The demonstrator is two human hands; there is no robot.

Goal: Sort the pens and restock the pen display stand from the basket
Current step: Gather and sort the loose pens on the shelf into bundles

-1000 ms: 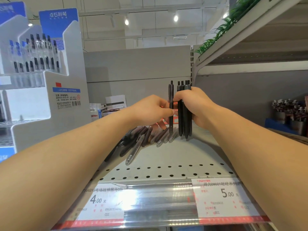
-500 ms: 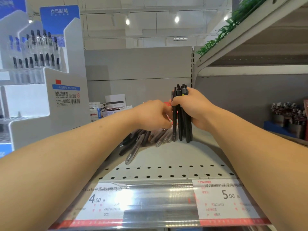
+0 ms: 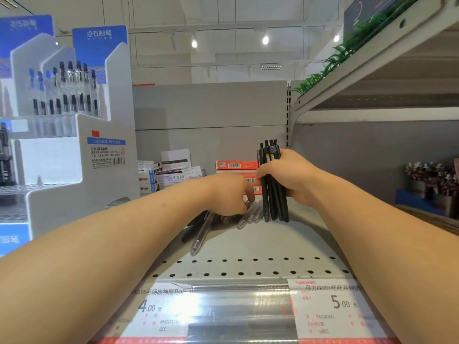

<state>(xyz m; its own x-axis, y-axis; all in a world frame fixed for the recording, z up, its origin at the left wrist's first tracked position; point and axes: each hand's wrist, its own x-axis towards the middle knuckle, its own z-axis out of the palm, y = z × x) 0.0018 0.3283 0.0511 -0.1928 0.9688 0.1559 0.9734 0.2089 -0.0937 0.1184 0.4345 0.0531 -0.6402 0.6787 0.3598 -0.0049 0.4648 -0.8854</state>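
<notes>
Item: bundle of black pens (image 3: 274, 187). Held upright by the right hand (image 3: 291, 178), fingers wrapped round the barrels; lower ends are stood on the shelf (image 3: 248, 247), clicker ends are shown above the fist.

Item: loose pens (image 3: 244, 216). Laid flat on the shelf in a fan just left of the bundle, some clear-barrelled, some dark; one clear pen (image 3: 200, 235) is pointed toward the shelf's front edge.

Item: left hand (image 3: 229, 194). Lowered onto the loose pens just left of the bundle, fingers curled down into the pile; whether a pen is already pinched cannot be told, the fingertips being hidden.

Item: pen display stand (image 3: 62, 115). Set well to the left of the bundle, its tiers part-filled with upright pens. No basket is seen.

Step judged in hand: another matching black pen is being picked out of the pile for the bundle.

Handling advice: one pen only should be taken, by its barrel, and matched against the bundle before being added. It should be slid in parallel, tips level on the shelf. The right grip should be eased only slightly, lest the bundle splay.
</notes>
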